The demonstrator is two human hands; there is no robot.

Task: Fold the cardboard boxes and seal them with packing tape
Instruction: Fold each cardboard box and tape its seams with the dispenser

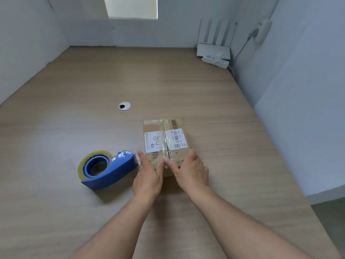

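Plainly, the pale wood-grain table (205,86) carries a small brown cardboard box (173,139) with white labels, its top seam already under a clear strip of tape (164,135). Just left of the box lies a blue plastic tape dispenser (112,171) with its yellowish roll. At the box's near end the left hand (148,174) and right hand (190,171) lie flat, fingers straight, pressing the tape end down and gripping nothing. Uneven pressure could wrinkle the strip or shove the light box away.

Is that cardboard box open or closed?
Closed: the cardboard box has its top flaps flat together, with clear tape along the seam.
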